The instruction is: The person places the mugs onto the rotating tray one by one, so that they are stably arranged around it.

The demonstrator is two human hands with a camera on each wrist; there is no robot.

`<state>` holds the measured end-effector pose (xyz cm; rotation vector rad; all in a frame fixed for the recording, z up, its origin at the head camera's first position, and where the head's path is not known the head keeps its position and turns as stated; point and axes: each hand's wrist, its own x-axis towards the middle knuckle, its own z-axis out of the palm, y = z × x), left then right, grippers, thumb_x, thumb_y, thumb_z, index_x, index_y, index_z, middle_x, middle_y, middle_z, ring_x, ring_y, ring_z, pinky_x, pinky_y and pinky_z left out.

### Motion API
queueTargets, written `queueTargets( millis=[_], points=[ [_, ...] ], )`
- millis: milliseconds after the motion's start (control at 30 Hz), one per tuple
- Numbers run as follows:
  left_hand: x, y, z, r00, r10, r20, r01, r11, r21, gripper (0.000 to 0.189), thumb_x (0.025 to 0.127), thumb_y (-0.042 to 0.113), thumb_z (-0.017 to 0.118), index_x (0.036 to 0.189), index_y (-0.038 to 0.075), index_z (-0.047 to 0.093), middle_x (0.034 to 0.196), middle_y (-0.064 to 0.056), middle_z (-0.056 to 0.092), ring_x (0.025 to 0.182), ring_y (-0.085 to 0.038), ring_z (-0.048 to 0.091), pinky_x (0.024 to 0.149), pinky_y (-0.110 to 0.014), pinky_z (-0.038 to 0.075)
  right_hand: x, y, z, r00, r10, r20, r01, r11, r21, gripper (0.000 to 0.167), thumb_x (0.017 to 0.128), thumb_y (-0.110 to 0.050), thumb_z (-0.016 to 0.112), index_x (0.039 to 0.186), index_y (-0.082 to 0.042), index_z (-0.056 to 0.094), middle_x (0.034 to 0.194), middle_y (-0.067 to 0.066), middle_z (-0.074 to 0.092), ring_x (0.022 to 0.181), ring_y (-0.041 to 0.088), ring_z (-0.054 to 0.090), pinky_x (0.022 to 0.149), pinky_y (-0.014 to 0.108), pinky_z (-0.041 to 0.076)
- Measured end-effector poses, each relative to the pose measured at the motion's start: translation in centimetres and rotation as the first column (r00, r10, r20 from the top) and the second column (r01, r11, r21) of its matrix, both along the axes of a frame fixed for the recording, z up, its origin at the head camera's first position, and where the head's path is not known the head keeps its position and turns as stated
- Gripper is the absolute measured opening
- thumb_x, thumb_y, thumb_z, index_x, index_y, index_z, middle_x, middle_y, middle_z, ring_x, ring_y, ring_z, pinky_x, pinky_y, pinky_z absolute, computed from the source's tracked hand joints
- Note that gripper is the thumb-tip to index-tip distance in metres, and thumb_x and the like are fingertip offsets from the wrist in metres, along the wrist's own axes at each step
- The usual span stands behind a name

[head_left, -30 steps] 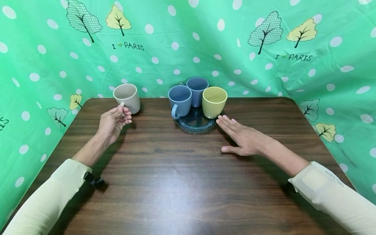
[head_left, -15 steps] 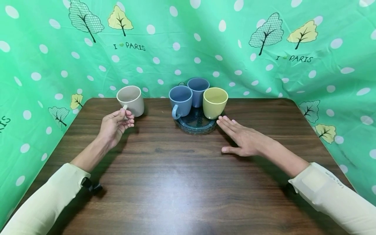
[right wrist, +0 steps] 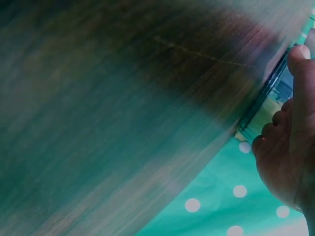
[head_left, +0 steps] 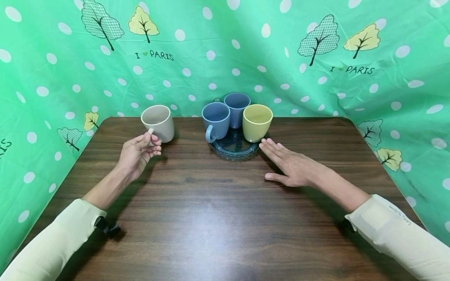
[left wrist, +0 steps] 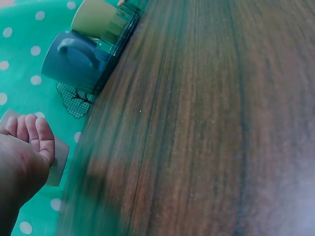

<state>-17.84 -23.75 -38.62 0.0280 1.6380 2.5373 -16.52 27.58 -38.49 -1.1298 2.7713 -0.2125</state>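
My left hand [head_left: 138,156] pinches the handle of a pale grey mug [head_left: 159,124] at the table's far left; in the left wrist view the mug [left wrist: 60,162] is mostly hidden behind the hand [left wrist: 24,157]. A round dark glass tray [head_left: 234,150] bears a blue mug [head_left: 215,121] with its handle toward me, a darker blue cup [head_left: 236,109] behind it and a yellow cup [head_left: 257,123] at right. With straight fingers and thumb spread, my right hand [head_left: 293,166] has its fingertips right at the tray's right edge, below the yellow cup.
The dark wooden table [head_left: 211,210] has its far edge close behind the cups. A green polka-dot cloth [head_left: 225,50] with tree prints hangs along the back and both sides.
The grey mug has moved toward me and slightly to the right in my left hand, and sits lower in the view. My right hand and the tray stay put.
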Motion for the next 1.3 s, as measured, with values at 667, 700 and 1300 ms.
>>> queueTargets(
  millis=[667,700,1300],
  points=[
    [1.1,0.0,-0.2,0.997,-0.051,-0.052,0.051,0.999,-0.001,0.032,0.119,0.021,0.058,0.102,0.003,0.078,0.095,-0.007,0.08,0.085,-0.018,0.075,0.081,-0.027,0.066,0.1,-0.4,-0.1,0.997,-0.074,0.024,0.075,0.997,-0.011,0.069,0.124,-0.037,0.041,0.18,-0.004,0.018,0.19,0.019,0.014,0.178,0.04,0.013,0.143,0.063,0.022],
    [1.2,0.0,-0.2,0.997,-0.056,-0.053,0.056,0.998,-0.003,0.032,0.119,0.021,0.058,0.102,0.003,0.078,0.095,-0.007,0.08,0.086,-0.018,0.074,0.082,-0.027,0.066,0.1,-0.4,-0.2,0.997,-0.071,0.023,0.072,0.997,-0.014,0.068,0.124,-0.035,0.041,0.179,-0.003,0.019,0.19,0.02,0.014,0.178,0.04,0.014,0.143,0.063,0.023],
    [3.0,0.2,-0.5,0.994,-0.09,-0.068,0.087,0.995,-0.053,0.033,0.12,0.022,0.056,0.103,0.005,0.078,0.096,-0.005,0.078,0.085,-0.017,0.074,0.081,-0.027,0.066,0.1,-0.3,0.0,0.999,-0.043,0.009,0.043,0.999,-0.025,0.064,0.123,-0.027,0.04,0.178,0.0,0.022,0.188,0.023,0.018,0.177,0.044,0.016,0.142,0.066,0.024]
  ],
)
